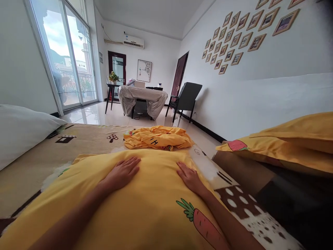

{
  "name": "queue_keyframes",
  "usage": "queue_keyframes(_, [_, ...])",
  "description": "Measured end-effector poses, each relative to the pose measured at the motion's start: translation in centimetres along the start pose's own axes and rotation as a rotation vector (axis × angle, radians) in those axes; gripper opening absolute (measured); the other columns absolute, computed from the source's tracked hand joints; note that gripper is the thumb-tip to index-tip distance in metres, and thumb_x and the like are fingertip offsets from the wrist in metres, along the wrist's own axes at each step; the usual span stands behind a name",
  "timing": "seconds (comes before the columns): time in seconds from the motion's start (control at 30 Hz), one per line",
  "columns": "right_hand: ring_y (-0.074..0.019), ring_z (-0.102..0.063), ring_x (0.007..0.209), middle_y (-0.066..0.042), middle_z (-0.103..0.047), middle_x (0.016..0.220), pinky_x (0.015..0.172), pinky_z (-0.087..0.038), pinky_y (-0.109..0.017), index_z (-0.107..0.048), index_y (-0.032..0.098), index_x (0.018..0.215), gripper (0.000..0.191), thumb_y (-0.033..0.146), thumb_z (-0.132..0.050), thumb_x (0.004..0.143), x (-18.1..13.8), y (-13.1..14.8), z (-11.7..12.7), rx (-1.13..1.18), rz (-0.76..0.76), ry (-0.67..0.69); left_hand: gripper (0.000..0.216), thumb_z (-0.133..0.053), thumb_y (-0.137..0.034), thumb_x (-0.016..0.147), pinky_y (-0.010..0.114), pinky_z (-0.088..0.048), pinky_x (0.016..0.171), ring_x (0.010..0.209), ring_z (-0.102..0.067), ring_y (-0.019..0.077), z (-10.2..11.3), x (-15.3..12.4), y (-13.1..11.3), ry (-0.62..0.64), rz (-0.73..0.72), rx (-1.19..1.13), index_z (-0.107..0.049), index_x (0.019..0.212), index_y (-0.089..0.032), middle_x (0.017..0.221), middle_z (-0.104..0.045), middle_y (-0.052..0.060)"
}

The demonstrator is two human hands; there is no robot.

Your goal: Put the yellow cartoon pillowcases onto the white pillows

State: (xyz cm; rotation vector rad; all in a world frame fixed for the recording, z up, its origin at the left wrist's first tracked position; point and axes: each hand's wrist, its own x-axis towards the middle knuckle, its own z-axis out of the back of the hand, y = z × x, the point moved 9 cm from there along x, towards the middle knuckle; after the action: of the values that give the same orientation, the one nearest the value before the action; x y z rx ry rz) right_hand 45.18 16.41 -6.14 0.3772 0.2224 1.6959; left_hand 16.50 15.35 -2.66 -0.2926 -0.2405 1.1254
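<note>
A plump yellow pillow (pixel 151 205) with a carrot print lies on the bed right in front of me. My left hand (pixel 122 173) rests flat on its upper left part, fingers stretched out. On the pillow's upper right part my right hand (pixel 189 177) lies flat too, fingers together and extended. Neither hand holds anything. Beyond the pillow sits a crumpled yellow cloth (pixel 158 138) on the beige patterned bed sheet (pixel 85 139).
A white pillow (pixel 20 132) lies at the left edge of the bed. Another yellow pillow (pixel 293 142) lies at the right against the wall. Further off stand a covered table (pixel 143 97), a dark chair (pixel 186 99) and glass sliding doors (pixel 67 55).
</note>
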Motion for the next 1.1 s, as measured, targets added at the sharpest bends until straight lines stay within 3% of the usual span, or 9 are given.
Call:
queue_keyframes(0.17, [-0.0208, -0.037, 0.135, -0.004, -0.040, 0.147, 0.110, -0.028, -0.041, -0.041, 0.021, 0.141, 0.054, 0.044, -0.027, 0.093, -2.4, -6.0, 0.3, 0.019, -0.154, 0.032, 0.061, -0.018, -0.050, 0.094, 0.039, -0.017, 0.117, 0.143, -0.020, 0.0179, 0.0, -0.2, -0.1, -0.007, -0.009, 0.014, -0.032, 0.145, -0.020, 0.152, -0.028, 0.002])
queue_keyframes(0.27, [-0.0245, -0.047, 0.128, -0.007, -0.051, 0.138, 0.106, -0.031, -0.045, -0.048, 0.022, 0.134, 0.049, 0.039, -0.028, 0.093, -2.9, -5.4, 1.7, -0.069, -0.174, 0.045, 0.061, -0.019, -0.051, 0.094, 0.040, -0.017, 0.117, 0.143, -0.021, 0.0190, 0.1, -0.2, 0.0, -0.018, -0.012, 0.007, -0.033, 0.145, -0.021, 0.152, -0.030, 0.003])
queue_keyframes(0.33, [-0.0265, -0.048, 0.126, -0.011, -0.053, 0.136, 0.105, -0.030, -0.047, -0.051, 0.020, 0.131, 0.046, 0.036, -0.031, 0.093, -2.9, -2.3, 3.2, -0.117, -0.124, 0.015, 0.061, -0.020, -0.051, 0.094, 0.040, -0.017, 0.117, 0.142, -0.022, 0.0195, 0.1, -0.2, 0.2, -0.019, -0.007, 0.004, -0.033, 0.145, -0.021, 0.152, -0.030, 0.004])
queue_keyframes(0.4, [-0.0253, -0.042, 0.131, -0.013, -0.047, 0.141, 0.107, -0.028, -0.044, -0.049, 0.015, 0.134, 0.048, 0.034, -0.034, 0.092, -3.1, 2.9, 4.5, -0.115, 0.019, -0.049, 0.061, -0.020, -0.052, 0.094, 0.040, -0.017, 0.117, 0.142, -0.022, 0.0197, 0.1, -0.2, 0.3, -0.024, -0.004, -0.004, -0.034, 0.145, -0.020, 0.152, -0.029, 0.004])
queue_keyframes(0.53, [-0.0230, -0.031, 0.138, -0.010, -0.036, 0.148, 0.110, -0.023, -0.044, -0.036, 0.021, 0.143, 0.055, 0.044, -0.036, 0.094, -4.7, 13.6, 3.5, -0.019, 0.348, 0.010, 0.061, -0.021, -0.052, 0.093, 0.039, -0.018, 0.117, 0.142, -0.024, 0.0190, 0.1, -0.1, 0.5, -0.051, -0.013, -0.004, -0.036, 0.144, -0.021, 0.151, -0.032, 0.003])
queue_keyframes(0.6, [-0.0230, -0.027, 0.140, -0.010, -0.032, 0.151, 0.111, -0.020, -0.046, -0.029, 0.023, 0.146, 0.061, 0.050, -0.037, 0.093, -5.5, 16.4, 2.0, 0.000, 0.435, 0.085, 0.060, -0.022, -0.050, 0.093, 0.039, -0.018, 0.117, 0.141, -0.027, 0.0190, 0.1, -0.1, 0.7, -0.066, -0.015, 0.009, -0.037, 0.143, -0.020, 0.150, -0.033, 0.003])
queue_keyframes(0.67, [-0.0221, -0.025, 0.141, -0.010, -0.029, 0.152, 0.112, -0.019, -0.046, -0.027, 0.024, 0.147, 0.063, 0.054, -0.037, 0.093, -5.8, 17.3, 0.7, 0.013, 0.464, 0.122, 0.060, -0.023, -0.049, 0.093, 0.039, -0.018, 0.118, 0.140, -0.028, 0.0190, 0.0, -0.1, 1.1, -0.083, -0.015, 0.015, -0.038, 0.143, -0.020, 0.150, -0.033, 0.002])
queue_keyframes(0.8, [-0.0186, -0.023, 0.141, -0.006, -0.028, 0.153, 0.113, -0.018, -0.043, -0.029, 0.027, 0.146, 0.058, 0.052, -0.034, 0.094, -6.3, 15.0, 0.2, 0.018, 0.440, 0.095, 0.062, -0.023, -0.053, 0.092, 0.040, -0.016, 0.118, 0.141, -0.025, 0.0195, -0.2, -0.2, 1.6, -0.091, -0.017, -0.004, -0.035, 0.144, -0.021, 0.151, -0.033, 0.000])
queue_keyframes(1.1, [-0.0208, -0.026, 0.141, -0.005, -0.031, 0.151, 0.112, -0.026, -0.044, -0.030, 0.027, 0.147, 0.053, 0.043, -0.033, 0.096, -10.2, 4.8, 0.8, -0.090, 0.233, -0.036, 0.064, -0.027, -0.054, 0.089, 0.039, -0.020, 0.117, 0.139, -0.030, 0.0206, 0.5, -0.4, 1.1, -0.070, 0.014, -0.025, -0.039, 0.142, -0.020, 0.149, -0.035, 0.000])
